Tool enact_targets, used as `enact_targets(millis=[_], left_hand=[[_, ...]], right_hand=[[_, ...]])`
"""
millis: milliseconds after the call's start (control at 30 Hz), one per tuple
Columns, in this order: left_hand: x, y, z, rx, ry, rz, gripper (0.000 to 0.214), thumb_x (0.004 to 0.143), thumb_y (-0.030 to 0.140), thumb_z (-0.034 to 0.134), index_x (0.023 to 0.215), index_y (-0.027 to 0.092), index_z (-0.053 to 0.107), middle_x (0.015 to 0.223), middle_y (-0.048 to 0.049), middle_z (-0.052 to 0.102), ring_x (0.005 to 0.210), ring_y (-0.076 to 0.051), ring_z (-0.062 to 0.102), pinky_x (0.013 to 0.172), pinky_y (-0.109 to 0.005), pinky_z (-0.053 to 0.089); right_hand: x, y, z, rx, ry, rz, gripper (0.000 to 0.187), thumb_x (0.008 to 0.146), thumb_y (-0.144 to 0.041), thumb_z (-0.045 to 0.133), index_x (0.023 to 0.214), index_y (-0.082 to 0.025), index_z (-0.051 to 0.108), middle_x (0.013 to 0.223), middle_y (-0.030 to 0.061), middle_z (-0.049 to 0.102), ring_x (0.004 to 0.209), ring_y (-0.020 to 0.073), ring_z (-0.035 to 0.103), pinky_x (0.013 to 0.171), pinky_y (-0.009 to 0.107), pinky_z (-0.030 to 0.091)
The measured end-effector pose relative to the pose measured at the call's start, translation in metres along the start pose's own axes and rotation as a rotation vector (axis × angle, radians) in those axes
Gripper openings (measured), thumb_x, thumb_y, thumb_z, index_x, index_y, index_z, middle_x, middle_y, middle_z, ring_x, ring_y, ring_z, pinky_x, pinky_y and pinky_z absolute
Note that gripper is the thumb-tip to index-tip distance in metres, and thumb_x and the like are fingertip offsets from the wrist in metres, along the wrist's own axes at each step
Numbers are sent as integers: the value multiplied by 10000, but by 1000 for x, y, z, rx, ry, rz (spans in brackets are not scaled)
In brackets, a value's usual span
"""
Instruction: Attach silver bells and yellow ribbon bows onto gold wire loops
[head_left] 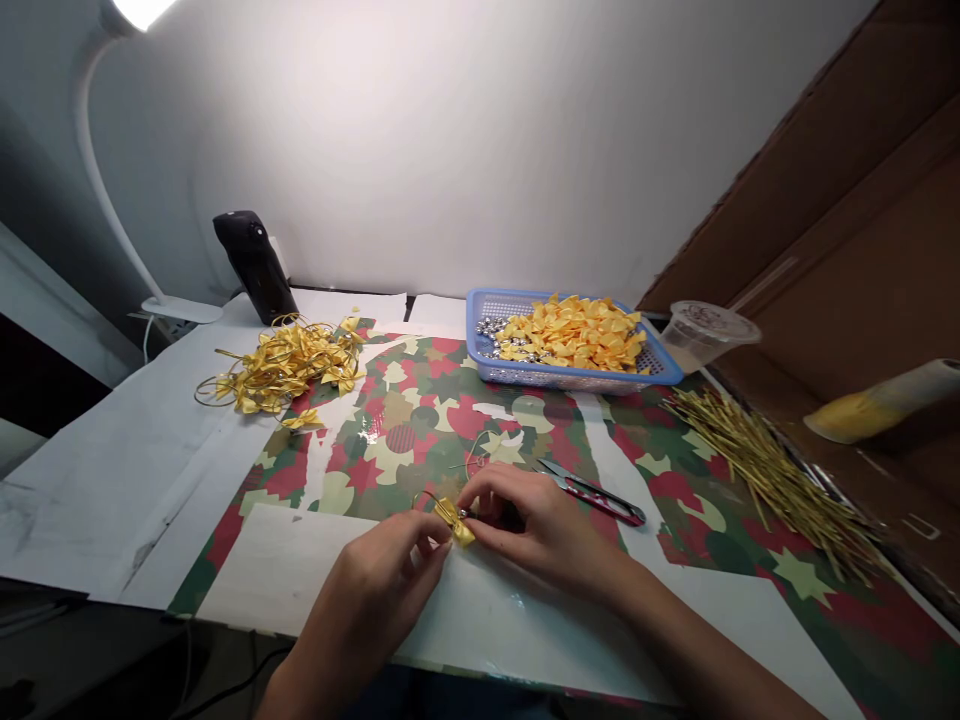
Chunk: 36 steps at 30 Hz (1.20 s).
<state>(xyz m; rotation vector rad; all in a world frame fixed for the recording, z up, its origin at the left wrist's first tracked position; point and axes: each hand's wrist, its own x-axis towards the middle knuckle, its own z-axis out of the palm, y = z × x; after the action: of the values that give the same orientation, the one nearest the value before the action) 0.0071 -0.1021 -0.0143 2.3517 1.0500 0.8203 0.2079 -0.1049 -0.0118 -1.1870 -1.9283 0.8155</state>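
At the front middle of the table, my left hand [390, 565] and my right hand [525, 515] meet over a small yellow ribbon bow [459, 530]. My left thumb and forefinger pinch the bow's left side, where a thin gold cord loop [426, 494] sticks out. The fingers of my right hand close on a small silver bell [463, 513] against the bow; part of it is hidden. Just beyond my right hand lies a pair of thread snips [592, 492], beside a loose thin thread [476, 455].
A blue basket [574, 380] holds yellow bows and silver bells. Looped bows [289, 370] are heaped at left, near a black device [259, 270] and a lamp [94, 150]. Gold cords [772, 480], a plastic cup [705, 335] and a yellow thread spool [877, 402] are at right, beside cardboard [847, 250].
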Motion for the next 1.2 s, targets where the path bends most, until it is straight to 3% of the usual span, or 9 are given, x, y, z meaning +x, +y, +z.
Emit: enact_targets(millis=[267,433,667,867,1033,1200], left_hand=[[-3,6,4,-29,140,67,174,840,83,558,927,234,556,795,30,698,609,-106,655,610,-174,547],[-1,10,3,15,168,128,160,832,85,578,911,223,564,746,35,691,610,-110,665,615,-174,539],[-3,11,2,18,194,163,169,830,70,578,901,223,571,745,31,699,666,-123,686,681,-190,548],[-3,9,5,-61,220,-60,111,841,150,580,912,235,571,781,28,682,642,-123,667,638,-205,543],[0,13,1,-137,43,-239,136,886,239,496,958,220,610,637,37,610,477,-107,552,471,-195,470],[3,24,-3,-309,-23,-306,243,911,334,462,922,219,676,667,13,661,540,-124,597,486,-195,471]], right_hand=[[-2,-2,2,73,23,-34,62,819,-136,549,800,-194,560,786,13,581,599,108,544,531,223,490],[-3,-5,3,215,60,-51,67,823,-125,540,817,-185,567,843,32,562,731,129,589,619,229,570],[-2,-11,1,417,64,66,55,809,-147,570,828,-192,594,848,15,563,768,124,604,655,225,572],[0,-12,2,611,52,146,62,805,-221,642,850,-189,613,818,5,565,711,106,579,587,202,528],[-1,-11,3,655,39,188,156,793,-319,685,861,-182,654,841,20,601,709,119,610,595,229,544],[0,-10,3,592,65,208,156,791,-323,694,862,-184,696,833,34,657,722,134,627,618,244,532]])
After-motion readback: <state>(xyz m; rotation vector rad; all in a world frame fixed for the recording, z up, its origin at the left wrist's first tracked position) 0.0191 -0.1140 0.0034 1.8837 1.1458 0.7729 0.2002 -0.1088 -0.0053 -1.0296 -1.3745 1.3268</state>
